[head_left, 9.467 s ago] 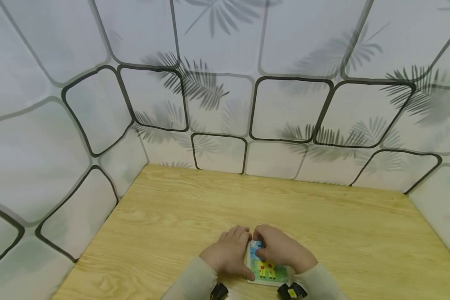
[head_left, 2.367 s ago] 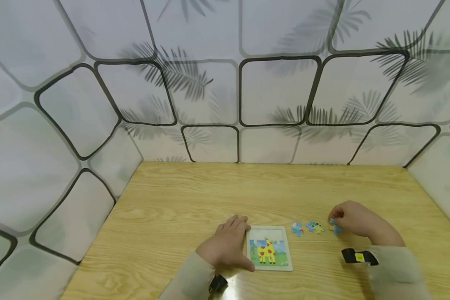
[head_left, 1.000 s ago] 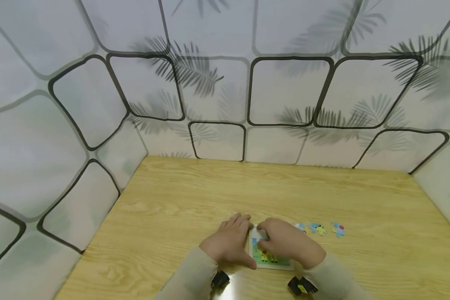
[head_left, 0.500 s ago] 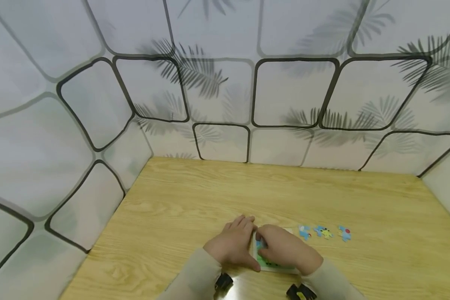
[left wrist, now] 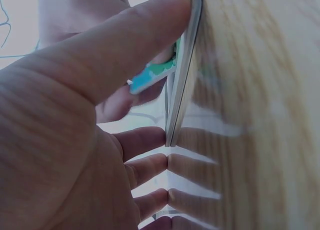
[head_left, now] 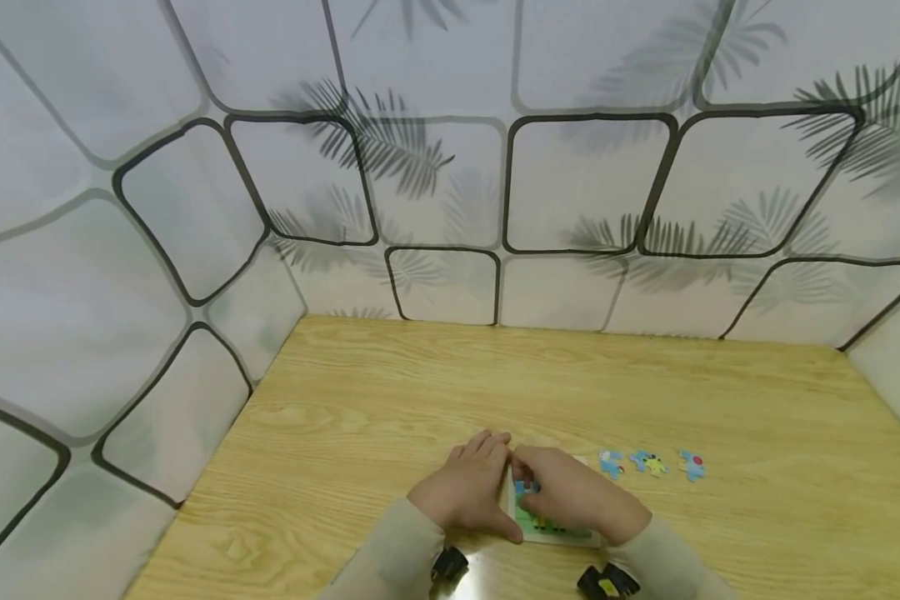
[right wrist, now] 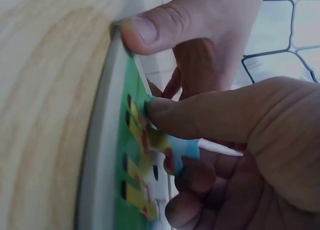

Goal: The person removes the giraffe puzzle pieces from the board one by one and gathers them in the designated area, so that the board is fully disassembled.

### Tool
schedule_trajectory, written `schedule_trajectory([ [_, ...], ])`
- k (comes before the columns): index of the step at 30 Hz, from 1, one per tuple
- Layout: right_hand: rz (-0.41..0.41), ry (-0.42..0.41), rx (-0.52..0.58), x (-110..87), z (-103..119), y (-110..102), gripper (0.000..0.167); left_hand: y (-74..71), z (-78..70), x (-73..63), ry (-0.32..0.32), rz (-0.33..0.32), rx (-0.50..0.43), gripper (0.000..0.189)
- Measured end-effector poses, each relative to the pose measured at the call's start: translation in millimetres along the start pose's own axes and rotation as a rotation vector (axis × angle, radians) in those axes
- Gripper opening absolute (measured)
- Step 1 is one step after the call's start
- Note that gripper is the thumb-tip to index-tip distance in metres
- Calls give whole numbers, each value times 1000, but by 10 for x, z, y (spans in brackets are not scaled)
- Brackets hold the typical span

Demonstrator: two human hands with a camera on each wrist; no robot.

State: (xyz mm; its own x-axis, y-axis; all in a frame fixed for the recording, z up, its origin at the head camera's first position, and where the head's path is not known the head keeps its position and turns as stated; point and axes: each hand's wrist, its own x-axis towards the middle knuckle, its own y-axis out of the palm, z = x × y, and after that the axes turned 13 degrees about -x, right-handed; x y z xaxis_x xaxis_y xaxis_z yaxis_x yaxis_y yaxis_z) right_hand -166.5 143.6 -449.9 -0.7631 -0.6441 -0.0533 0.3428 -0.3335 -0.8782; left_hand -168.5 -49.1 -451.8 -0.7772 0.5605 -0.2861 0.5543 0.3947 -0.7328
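Note:
A giraffe jigsaw puzzle in a white frame (head_left: 562, 538) lies on the wooden table, partly covered by the hands. My left hand (head_left: 467, 487) lies along its left side; in the left wrist view the straight fingers touch the frame's edge and the thumb rests at its near corner. My right hand (head_left: 573, 493) reaches over the puzzle. Its thumb and fingers pinch a jigsaw piece (right wrist: 185, 148) with blue, yellow and red on it. The left wrist view shows the blue-green piece (left wrist: 146, 79) tilted up from the frame. Much of the picture is hidden under the right hand.
To the right of the frame lie three loose pieces in a row: a blue and white piece (head_left: 611, 464), a blue and yellow piece (head_left: 648, 462) and a blue piece with a red spot (head_left: 692, 465). A patterned wall covering (head_left: 555, 292) borders the table.
Three pieces have come to lie right of the frame. My right hand has let go of the rightmost, moved back left over the puzzle and pinched another piece. My left hand stays beside the frame.

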Motion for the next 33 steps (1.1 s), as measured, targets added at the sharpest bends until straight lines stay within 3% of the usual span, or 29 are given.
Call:
schedule_trajectory([
  [9, 31, 36, 71, -88, -100, -237, 12, 10, -11, 18, -2, -8, -8, 98],
  [13, 16, 73, 66, -227, -217, -420, 14, 11, -17, 5, 4, -16, -6, 101],
  [17, 53, 128, 20, -412, -344, -515, 7, 12, -16, -12, 7, -14, -8, 101],
  [22, 97, 173, -48, -548, -465, -486, 15, 2, -16, -28, 13, -3, -34, 102],
  [33, 115, 247, -61, -533, -485, -396, 21, 5, -19, -30, 27, -3, -35, 101],
])
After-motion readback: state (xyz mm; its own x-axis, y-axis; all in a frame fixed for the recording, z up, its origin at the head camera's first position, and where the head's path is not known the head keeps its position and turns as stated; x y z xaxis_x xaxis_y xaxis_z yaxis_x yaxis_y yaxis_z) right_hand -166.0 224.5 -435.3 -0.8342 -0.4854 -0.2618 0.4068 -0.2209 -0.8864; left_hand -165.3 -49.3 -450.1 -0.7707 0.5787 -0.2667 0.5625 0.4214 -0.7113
